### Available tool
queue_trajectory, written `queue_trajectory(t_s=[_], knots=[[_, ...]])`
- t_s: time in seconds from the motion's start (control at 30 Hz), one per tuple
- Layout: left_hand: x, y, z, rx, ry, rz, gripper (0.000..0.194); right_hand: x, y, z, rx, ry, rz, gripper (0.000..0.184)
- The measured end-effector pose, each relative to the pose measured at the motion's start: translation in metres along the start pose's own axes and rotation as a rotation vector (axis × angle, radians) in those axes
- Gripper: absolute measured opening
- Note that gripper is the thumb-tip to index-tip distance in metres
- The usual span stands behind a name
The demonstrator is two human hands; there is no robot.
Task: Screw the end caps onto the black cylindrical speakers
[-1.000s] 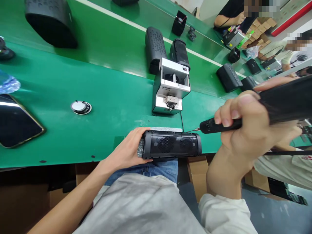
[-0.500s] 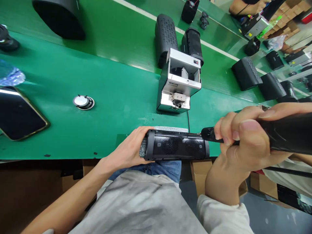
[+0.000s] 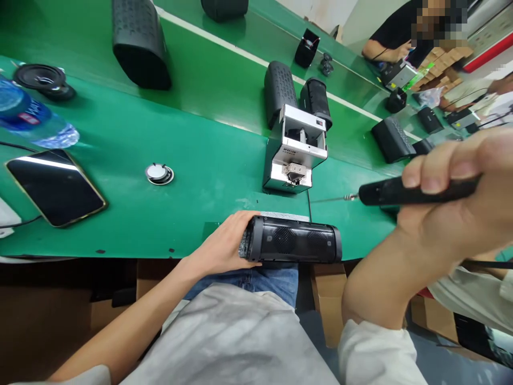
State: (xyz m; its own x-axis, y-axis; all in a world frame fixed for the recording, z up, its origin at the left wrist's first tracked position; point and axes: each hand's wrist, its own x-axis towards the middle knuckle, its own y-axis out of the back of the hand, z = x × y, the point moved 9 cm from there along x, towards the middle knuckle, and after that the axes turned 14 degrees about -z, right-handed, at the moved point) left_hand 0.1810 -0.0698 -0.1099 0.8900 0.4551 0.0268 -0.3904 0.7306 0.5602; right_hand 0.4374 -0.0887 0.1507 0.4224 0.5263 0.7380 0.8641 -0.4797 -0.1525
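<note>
A black speaker housing (image 3: 298,241) with two perforated round patches lies at the bench's front edge, on a grey speckled pad (image 3: 286,216). My left hand (image 3: 226,240) is closed around its left end. Above and right of the housing, my right hand (image 3: 452,187) is wrapped around a black electric screwdriver (image 3: 385,192). Its long thin bit points left, just in front of a silver screw feeder (image 3: 298,152), and is clear of the housing. Whether a screw sits on the bit tip is too small to tell.
Left on the green bench (image 3: 208,160) lie a phone (image 3: 56,187), a water bottle (image 3: 34,117), a loose speaker driver (image 3: 42,80) and a small round silver part (image 3: 159,174). Black speaker shells (image 3: 280,93) stand behind the feeder. A co-worker (image 3: 388,45) sits at the far right.
My right hand has lifted the screwdriver off the housing's right end, upward and to the right, baring the bit. My left hand still grips the housing. The camera view has shifted.
</note>
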Motion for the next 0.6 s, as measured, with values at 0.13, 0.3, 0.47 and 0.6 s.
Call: queue_trajectory(t_s=[0.13, 0.3, 0.47, 0.6], knots=[[0.0, -0.001, -0.002, -0.012, -0.001, 0.004, 0.106, 0.019, -0.039, 0.018, -0.033, 0.169, -0.079, 0.01], [-0.001, -0.001, -0.003, -0.007, -0.015, 0.021, 0.107, 0.026, -0.054, 0.052, -0.102, 0.209, -0.113, 0.015], [-0.001, -0.001, -0.003, -0.006, -0.014, 0.018, 0.109, 0.027, -0.055, 0.061, -0.082, 0.189, -0.146, 0.015], [0.0, -0.001, -0.002, -0.013, -0.011, 0.012, 0.108, 0.023, -0.058, 0.059, -0.08, 0.233, -0.12, 0.018]])
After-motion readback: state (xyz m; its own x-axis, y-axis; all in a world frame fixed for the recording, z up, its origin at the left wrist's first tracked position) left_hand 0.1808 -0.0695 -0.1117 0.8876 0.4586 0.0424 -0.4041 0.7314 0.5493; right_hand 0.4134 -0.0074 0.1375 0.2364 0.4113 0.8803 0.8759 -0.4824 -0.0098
